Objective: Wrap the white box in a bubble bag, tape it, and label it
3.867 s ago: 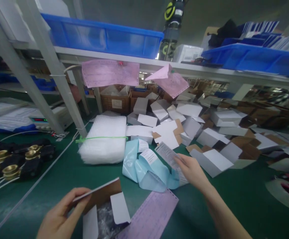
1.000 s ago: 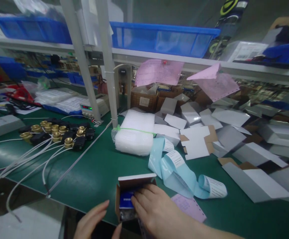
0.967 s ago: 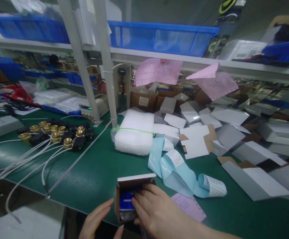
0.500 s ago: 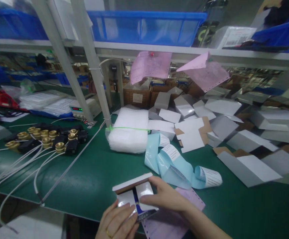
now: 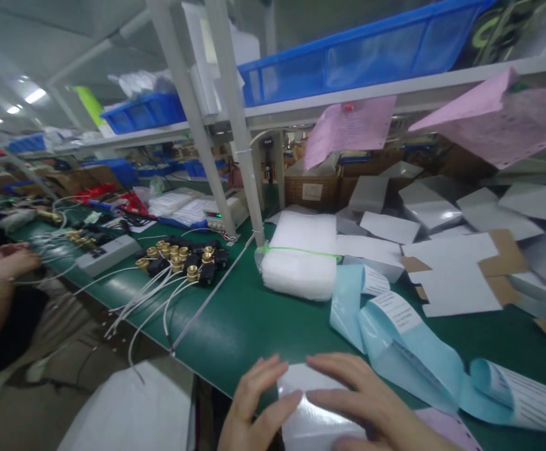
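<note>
A small white cardboard box [image 5: 317, 427] lies at the near edge of the green table, its glossy lid closed on top. My left hand [image 5: 259, 404] grips its left side, with the thumb on the lid. My right hand [image 5: 362, 398] wraps the far and right sides, fingers reaching over the top. The underside is out of sight. Just beyond and to the right, a blue strip of labels [image 5: 409, 351] curls across the table. Part of a pink sheet [image 5: 449, 427] shows by my right wrist.
A bundle of white foam sheets [image 5: 301, 257] stands behind the box. Brass valves [image 5: 176, 255] with white cables sit to the left. Folded white cartons [image 5: 461, 275] pile up at right. A shelf post [image 5: 237, 125] rises mid-table. At far left a co-worker's hand [image 5: 14, 260] shows.
The box's flaps stood open with a blue item showing inside; now the lid is closed. Both hands have shifted around it. My view has turned left, bringing the co-worker into sight.
</note>
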`<state>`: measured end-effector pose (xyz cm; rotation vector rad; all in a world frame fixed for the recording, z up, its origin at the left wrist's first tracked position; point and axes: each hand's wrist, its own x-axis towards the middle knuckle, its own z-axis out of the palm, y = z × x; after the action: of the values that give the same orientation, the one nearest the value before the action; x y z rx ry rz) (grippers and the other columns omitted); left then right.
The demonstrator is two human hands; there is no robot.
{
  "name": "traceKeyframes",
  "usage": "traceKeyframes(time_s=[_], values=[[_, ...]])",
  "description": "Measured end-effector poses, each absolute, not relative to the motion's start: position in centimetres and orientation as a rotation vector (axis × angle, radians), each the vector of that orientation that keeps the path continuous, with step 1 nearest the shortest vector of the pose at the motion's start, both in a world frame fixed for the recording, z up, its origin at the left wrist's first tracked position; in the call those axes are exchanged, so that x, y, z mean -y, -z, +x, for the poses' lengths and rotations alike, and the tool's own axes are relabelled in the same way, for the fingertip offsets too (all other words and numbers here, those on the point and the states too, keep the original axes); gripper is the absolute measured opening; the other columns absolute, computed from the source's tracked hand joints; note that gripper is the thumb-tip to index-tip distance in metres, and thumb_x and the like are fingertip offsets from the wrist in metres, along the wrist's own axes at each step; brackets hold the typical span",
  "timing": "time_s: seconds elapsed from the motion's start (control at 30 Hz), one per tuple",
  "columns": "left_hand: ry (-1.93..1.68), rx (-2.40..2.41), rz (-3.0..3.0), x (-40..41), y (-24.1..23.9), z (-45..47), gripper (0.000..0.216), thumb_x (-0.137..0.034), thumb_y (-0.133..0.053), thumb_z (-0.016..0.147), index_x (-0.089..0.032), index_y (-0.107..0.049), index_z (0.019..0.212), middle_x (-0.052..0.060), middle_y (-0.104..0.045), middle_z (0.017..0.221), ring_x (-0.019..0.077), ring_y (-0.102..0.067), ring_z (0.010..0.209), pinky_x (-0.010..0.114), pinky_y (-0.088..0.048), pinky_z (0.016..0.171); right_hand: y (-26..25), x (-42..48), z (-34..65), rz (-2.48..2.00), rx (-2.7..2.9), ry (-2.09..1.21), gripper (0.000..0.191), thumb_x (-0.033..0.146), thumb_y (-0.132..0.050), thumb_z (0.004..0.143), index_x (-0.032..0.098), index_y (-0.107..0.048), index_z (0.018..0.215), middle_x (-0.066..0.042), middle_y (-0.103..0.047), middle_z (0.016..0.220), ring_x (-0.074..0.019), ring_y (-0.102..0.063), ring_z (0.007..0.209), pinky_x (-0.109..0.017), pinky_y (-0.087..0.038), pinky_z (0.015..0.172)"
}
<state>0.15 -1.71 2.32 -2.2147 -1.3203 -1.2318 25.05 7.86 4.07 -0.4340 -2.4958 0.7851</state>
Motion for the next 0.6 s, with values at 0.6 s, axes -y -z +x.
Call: traceKeyframes(time_s=[0.6], values=[[0.962, 1.027, -2.523, -0.2, -0.8, -1.1, 0.038, -0.042, -0.037, 0.105, -0.031, -0.060, 0.133, 0.007, -0.060, 0.141, 0.0209, -0.050, 0.137, 0.037, -0.053, 0.104, -5.3, -7.9, 24.9, -0.360, 2.620, -0.516, 0.046, 0.049, -0.048, 0.107, 0.032, -0.046, 0.150, -0.008, -0.040, 0.156, -0.0249, -0.042, 0.141, -0.043, -0.043, 0.115]])
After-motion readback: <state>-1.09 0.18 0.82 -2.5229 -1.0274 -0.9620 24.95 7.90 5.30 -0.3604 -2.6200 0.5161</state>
